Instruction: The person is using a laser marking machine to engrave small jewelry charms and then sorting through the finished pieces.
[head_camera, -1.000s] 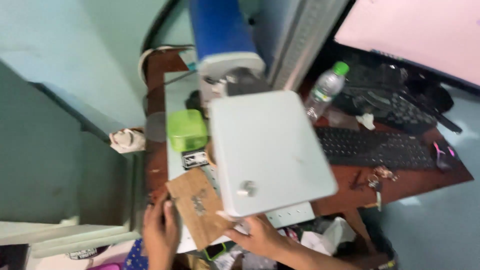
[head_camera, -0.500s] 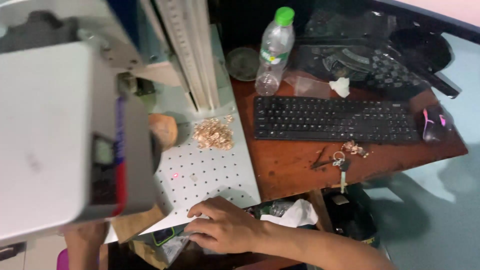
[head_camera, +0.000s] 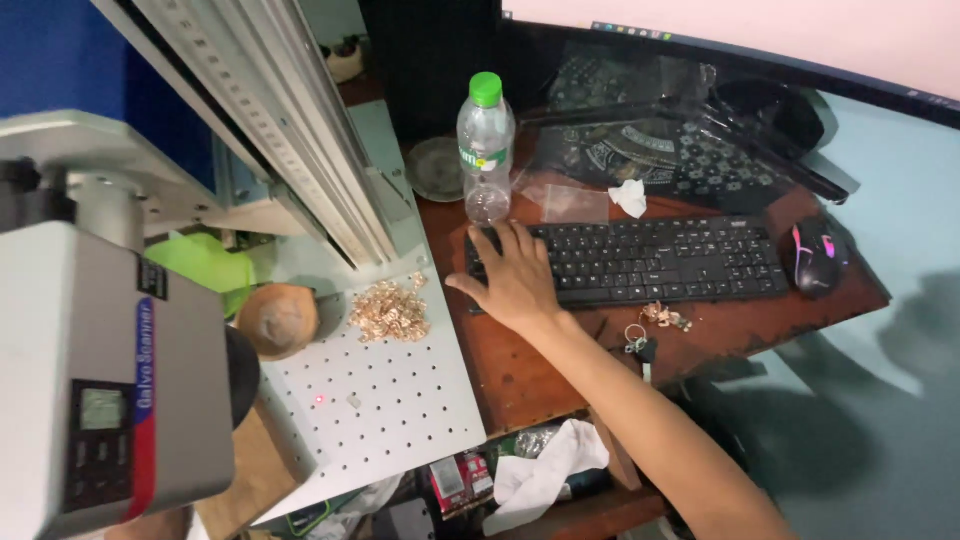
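Right hand (head_camera: 515, 280) spread flat, palm down, fingers open on the left end of the black keyboard (head_camera: 640, 260), gripping nothing. Left hand out of view. Keyboard lying across the brown bench (head_camera: 540, 370), mouse (head_camera: 815, 257) just beside its right end, clear bottle (head_camera: 486, 150) standing behind its left end. Keys (head_camera: 645, 335) near the forearm.

A black keyboard (head_camera: 630, 258) is seen on the reddish-brown counter (head_camera: 560, 350); beside it, a clear bottle (head_camera: 486, 150) is capped green.
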